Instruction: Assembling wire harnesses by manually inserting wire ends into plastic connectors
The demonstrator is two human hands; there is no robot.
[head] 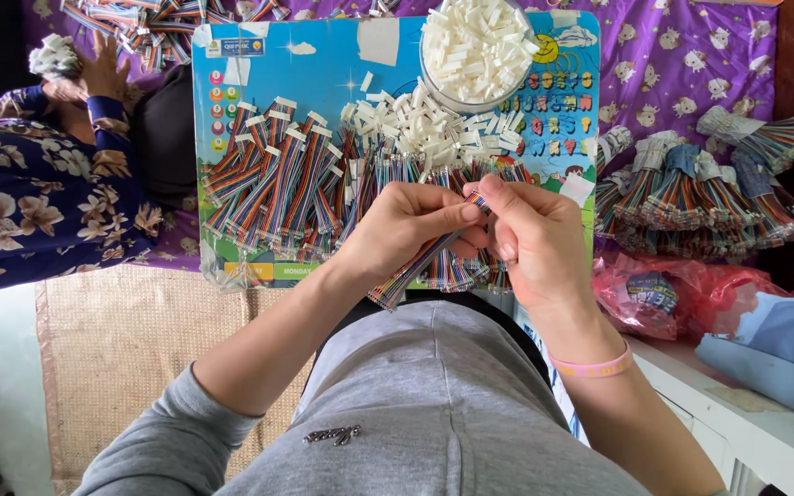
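My left hand [411,225] is closed around a short multicoloured ribbon cable [415,268] that slants down to the left. My right hand [535,234] pinches the cable's upper end between thumb and fingers, where the two hands meet. Whether a white connector sits on that end is hidden by my fingers. Just beyond my hands, on a blue picture board [323,64], lie several ribbon cables with white plugs [273,179] and a heap of loose white plastic connectors [420,124]. A clear bowl [475,46] full of white connectors stands at the board's far edge.
Bundles of ribbon cables [700,188] lie at the right on a purple patterned cloth [691,55]. A red plastic bag [682,294] sits at my right. Another person in a dark floral garment [39,193] sits at the left, a hand [103,69] near more cables. A woven mat [130,340] covers the floor.
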